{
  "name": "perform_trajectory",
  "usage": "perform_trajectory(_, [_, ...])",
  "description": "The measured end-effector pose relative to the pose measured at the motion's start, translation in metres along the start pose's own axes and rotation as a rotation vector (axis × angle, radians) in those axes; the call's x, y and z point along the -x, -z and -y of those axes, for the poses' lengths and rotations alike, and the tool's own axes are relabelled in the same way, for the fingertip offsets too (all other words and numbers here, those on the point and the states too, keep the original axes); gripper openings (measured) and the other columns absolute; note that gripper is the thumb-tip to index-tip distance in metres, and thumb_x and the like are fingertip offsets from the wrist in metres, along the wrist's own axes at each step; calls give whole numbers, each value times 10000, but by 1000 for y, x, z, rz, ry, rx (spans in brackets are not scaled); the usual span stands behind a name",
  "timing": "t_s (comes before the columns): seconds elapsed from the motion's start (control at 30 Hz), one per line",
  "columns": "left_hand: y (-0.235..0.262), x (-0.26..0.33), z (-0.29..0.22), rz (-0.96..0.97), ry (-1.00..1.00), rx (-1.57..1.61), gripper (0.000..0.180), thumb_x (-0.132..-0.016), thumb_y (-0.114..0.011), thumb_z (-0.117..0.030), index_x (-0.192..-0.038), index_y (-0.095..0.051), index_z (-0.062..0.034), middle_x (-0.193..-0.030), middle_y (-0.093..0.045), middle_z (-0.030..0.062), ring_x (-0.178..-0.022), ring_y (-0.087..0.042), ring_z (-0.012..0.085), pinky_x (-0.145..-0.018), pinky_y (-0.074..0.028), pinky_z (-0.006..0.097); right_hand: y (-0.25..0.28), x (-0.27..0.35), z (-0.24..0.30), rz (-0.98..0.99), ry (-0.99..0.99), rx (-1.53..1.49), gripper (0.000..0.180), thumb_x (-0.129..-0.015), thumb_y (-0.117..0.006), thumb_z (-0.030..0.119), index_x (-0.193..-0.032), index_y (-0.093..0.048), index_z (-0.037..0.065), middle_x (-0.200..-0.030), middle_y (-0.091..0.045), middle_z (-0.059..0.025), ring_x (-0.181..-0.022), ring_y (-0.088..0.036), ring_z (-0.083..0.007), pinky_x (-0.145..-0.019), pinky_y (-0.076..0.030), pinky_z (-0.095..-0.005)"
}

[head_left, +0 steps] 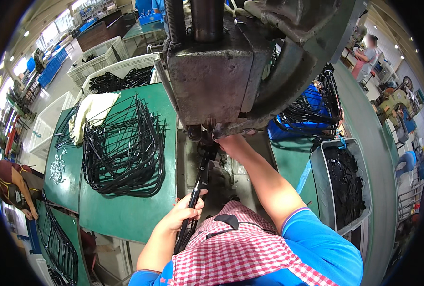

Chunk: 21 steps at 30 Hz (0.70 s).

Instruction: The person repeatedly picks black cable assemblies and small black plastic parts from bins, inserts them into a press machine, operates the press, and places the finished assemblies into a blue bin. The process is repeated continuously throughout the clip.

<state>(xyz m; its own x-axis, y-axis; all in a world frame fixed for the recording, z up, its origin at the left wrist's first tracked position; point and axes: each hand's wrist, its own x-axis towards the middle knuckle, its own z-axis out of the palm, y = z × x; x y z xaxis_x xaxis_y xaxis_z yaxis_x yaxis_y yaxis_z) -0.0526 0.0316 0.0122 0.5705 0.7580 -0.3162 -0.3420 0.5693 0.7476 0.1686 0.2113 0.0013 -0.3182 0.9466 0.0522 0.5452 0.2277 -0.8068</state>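
My left hand [185,213] is wrapped round a black metal tube piece [200,182], which slants from beside my apron up to the press tooling. At its upper end the piece meets the dark tooling [207,145] under the heavy steel block of a press [209,88]. My right hand [229,144] reaches in at that spot, just right of the tooling. Its fingers are mostly hidden by the press, so what they hold cannot be made out.
Bent black tube frames [126,152] lie piled on the green table [121,214] at left, beside a pale cloth [95,112] and small metal pieces [57,167]. At right are a blue bin [281,132] of frames and a grey bin [326,186] of black parts. Co-workers stand farther off.
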Motion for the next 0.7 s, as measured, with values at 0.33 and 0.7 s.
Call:
perform_trajectory(0.33, [-3,28,-8,89,0,-524,808,-663,-657,-218,-1359,-311,1,-1029,-510,43,-919,-518,169,-840,-414,293,-14,85,-32,-217,-301,-1107,368,-972,-420,356,-821,-559,50,-534,-417,0,-415,-313,-94,-412,-212,-267])
perform_trajectory(0.7, [-72,108,-50,536,-295,-576,434,-734,-624,-30,-1153,-563,68,-1010,-629,294,-942,-616,420,-867,-453,527,40,194,-131,236,-474,-1327,937,-862,-208,743,-1337,-421,-37,-1289,-518,-229,-1230,-464,-327,-1048,-296,-476])
